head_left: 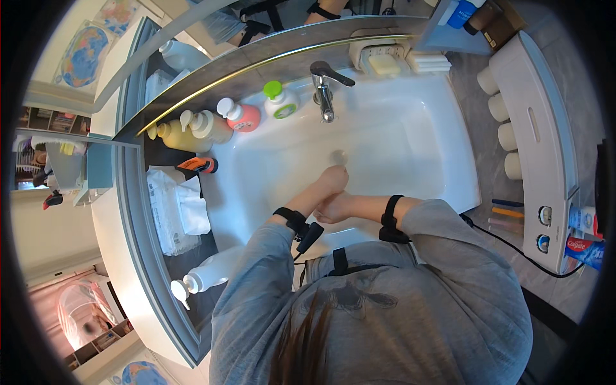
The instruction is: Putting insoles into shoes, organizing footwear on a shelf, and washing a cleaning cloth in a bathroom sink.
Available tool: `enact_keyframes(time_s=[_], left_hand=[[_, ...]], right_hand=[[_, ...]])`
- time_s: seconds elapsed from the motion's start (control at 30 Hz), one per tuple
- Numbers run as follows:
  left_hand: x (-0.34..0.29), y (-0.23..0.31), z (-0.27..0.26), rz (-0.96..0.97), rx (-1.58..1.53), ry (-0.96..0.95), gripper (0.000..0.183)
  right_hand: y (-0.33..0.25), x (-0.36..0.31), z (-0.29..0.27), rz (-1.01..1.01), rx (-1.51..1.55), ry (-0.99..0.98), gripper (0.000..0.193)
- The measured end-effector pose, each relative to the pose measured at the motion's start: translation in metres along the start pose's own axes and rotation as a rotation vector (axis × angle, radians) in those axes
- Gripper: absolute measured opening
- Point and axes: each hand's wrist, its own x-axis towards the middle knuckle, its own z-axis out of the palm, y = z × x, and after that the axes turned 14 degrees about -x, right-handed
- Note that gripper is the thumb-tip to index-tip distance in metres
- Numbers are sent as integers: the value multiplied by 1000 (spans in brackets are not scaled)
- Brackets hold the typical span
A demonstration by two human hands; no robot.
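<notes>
Over the near part of the white sink basin [417,179], my hands come together. My left hand [332,182] is bent down at the wrist and looks closed, with most of its fingers hidden beneath it. Just below and nearer to me, my right hand [333,209] has its fingers curled in against the left one. Whatever lies between the palms, if anything, is out of sight. Beyond them are the drain [338,156] and a chrome faucet [325,96] with its dark lever pointing right. No water stream can be made out.
Along the back left stand a green-capped white bottle [281,102], a pink pump bottle [240,117], a cream pump bottle [208,126] and a yellow one [181,136]. A tissue pack [176,208] and a white pump bottle [212,273] flank the left rim. Soap [384,65] sits back right.
</notes>
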Motion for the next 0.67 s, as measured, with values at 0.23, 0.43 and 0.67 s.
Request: enact_keyframes(time_s=[0.23,0.43,0.67], left_hand=[[-2,4,19,-218,-66,256,25],[-1,15,26,-315,-133,476,27],[2,37,44,-425,-272,794,30]], right_hand=[[16,4,70,-44,68,184,26],[31,-18,68,-240,55,139,28],[53,-32,44,-511,34,96,29]])
